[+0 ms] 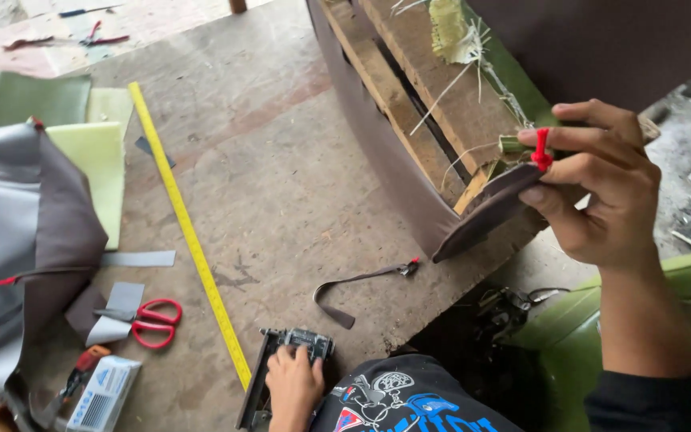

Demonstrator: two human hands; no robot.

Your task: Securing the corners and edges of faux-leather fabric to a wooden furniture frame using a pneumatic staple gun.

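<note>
Worn wooden worktop [281, 160], stained, scratched, pale reddish streak across the far part. Landmark: yellow tape measure [189, 232], stretched diagonally from far left toward the near edge.

Left of the tape: red-handled scissors [149, 322] lying on grey fabric offcuts [121, 308]; long grey strip [137, 258] just beyond them; pale green foam sheets [93, 148] farther back; heap of grey and brown fabric [21, 240] at the left edge; small white-and-blue box [105, 394] and an orange-handled tool [81, 368] nearest the viewer.

Right of the tape: black staple gun [281, 364] at its near end; thin brown strap [357, 284] with a red tip farther right; upholstered wooden frame [409, 104] resting on the far right of the top.
</note>
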